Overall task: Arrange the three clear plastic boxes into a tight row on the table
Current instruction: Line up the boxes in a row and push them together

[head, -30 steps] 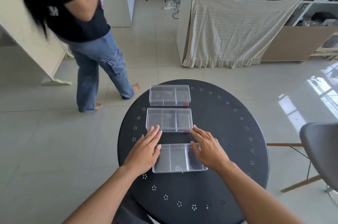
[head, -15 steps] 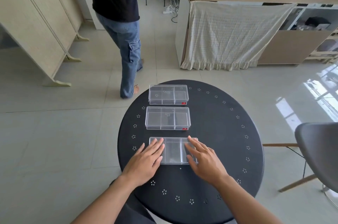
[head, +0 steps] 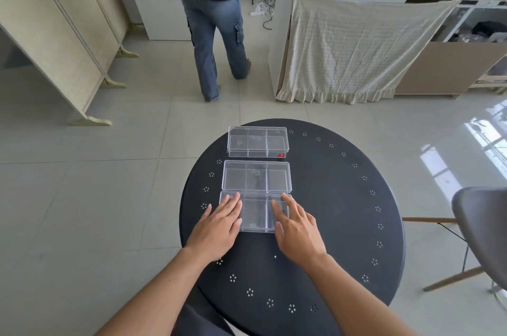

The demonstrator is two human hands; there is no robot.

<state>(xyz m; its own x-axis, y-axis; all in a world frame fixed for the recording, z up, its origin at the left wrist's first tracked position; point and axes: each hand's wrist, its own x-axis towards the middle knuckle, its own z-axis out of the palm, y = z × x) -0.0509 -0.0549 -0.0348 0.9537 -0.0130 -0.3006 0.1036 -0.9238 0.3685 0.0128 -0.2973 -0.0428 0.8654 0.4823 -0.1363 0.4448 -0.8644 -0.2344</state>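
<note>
Three clear plastic boxes lie in a line running away from me on the round black table (head: 343,198). The near box (head: 256,215) touches the middle box (head: 256,176) along its far edge. A narrow gap separates the middle box from the far box (head: 258,141), which sits near the table's far rim. My left hand (head: 218,226) lies flat on the near box's left end, fingers spread. My right hand (head: 296,228) lies flat on its right end. Both palms press on the lid; neither hand wraps around the box.
A person in jeans (head: 214,33) walks away on the tiled floor beyond the table. A grey chair (head: 482,226) stands at the right. A cloth-draped counter (head: 356,42) is at the back right, folding panels (head: 55,33) at the left.
Both hands have slid the near box away from me until it meets the middle box. The person in jeans has walked farther off.
</note>
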